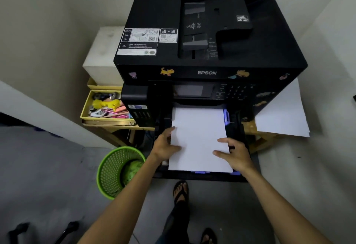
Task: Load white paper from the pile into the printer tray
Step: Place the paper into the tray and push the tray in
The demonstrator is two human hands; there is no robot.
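A black Epson printer (210,32) stands on a wooden table with its paper tray (238,128) pulled out towards me. A stack of white paper (198,138) lies in the tray, its near edge over a blue guide (200,172). My left hand (164,145) holds the stack's left edge, thumb on top and fingers along the side. My right hand (234,153) rests on the stack's right edge, thumb and forefinger laid on top. The pile of white paper (283,114) lies on the table right of the printer.
A green mesh bin (113,170) stands on the floor left of the tray. A yellow tray of stationery (84,109) and a white box (104,55) sit left of the printer. My sandalled feet (180,189) are below the tray. Walls close in on both sides.
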